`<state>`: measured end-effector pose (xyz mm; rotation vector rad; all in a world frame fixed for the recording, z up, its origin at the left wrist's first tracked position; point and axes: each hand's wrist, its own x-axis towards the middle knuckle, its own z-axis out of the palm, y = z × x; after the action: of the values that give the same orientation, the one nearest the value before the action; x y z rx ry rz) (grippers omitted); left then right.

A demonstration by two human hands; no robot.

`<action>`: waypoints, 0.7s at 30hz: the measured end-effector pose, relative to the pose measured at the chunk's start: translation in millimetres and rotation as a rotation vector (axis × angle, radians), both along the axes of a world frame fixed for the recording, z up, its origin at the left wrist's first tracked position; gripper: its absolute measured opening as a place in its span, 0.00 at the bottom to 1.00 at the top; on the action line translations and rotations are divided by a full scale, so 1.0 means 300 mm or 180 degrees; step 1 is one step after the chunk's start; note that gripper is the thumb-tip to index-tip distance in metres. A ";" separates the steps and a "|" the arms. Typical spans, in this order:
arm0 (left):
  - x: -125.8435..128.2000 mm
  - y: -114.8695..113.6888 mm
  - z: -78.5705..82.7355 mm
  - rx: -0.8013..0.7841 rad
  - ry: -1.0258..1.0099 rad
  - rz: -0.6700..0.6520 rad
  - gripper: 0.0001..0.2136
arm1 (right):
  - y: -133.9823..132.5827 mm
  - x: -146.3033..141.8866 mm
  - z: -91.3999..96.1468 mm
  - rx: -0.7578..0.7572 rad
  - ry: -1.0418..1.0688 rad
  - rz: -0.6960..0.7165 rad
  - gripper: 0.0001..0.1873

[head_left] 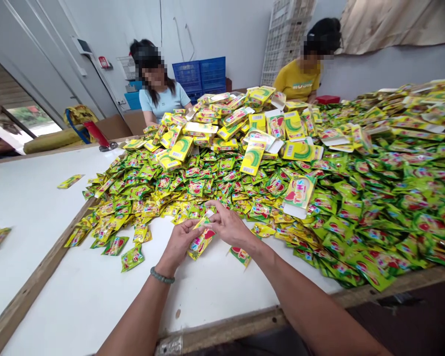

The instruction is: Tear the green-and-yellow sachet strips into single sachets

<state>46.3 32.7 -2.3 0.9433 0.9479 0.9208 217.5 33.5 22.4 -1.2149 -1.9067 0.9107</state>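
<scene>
Being pinched at lower centre, a green-and-yellow foil sachet is held by the half-closed left hand and half-closed right hand; a great heap of similar foil sachets and rectangular yellow cartons is left across the white-topped table.

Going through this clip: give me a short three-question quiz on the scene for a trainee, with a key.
1. True or false: the left hand wears a beaded bracelet.
2. The sachet at the right hand is above which? A) white table top B) blue crate C) floor
3. What colour is the T-shirt of the co-worker at the far right?

Key: 1 true; 2 A; 3 yellow
</scene>
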 end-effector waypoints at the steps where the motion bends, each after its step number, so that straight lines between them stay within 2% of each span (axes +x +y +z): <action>1: -0.002 -0.001 -0.001 -0.0001 -0.0023 0.0005 0.16 | -0.001 -0.001 -0.002 -0.0001 0.0006 0.0072 0.25; 5: 0.000 -0.003 -0.004 0.0052 -0.0073 0.0028 0.15 | 0.000 -0.012 -0.015 -0.0039 0.0103 0.0188 0.27; 9: 0.005 0.006 0.004 0.0110 -0.0165 0.0112 0.17 | 0.012 -0.028 -0.029 0.0041 0.0588 -0.0424 0.29; 11: 0.000 0.009 0.012 0.0129 -0.0134 0.0115 0.17 | 0.016 -0.034 -0.034 0.0059 0.0868 -0.0505 0.32; 17: -0.023 -0.009 0.021 0.0135 -0.0028 0.0010 0.15 | 0.004 -0.050 -0.051 -0.0587 0.1112 -0.0063 0.32; 21: -0.003 -0.007 0.020 0.0015 0.0117 0.0073 0.18 | 0.010 -0.039 -0.048 -0.0682 0.1032 0.0240 0.26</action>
<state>45.3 30.5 3.7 0.9577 0.9898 0.9282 205.6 36.5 8.0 -1.0442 -1.6356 1.2947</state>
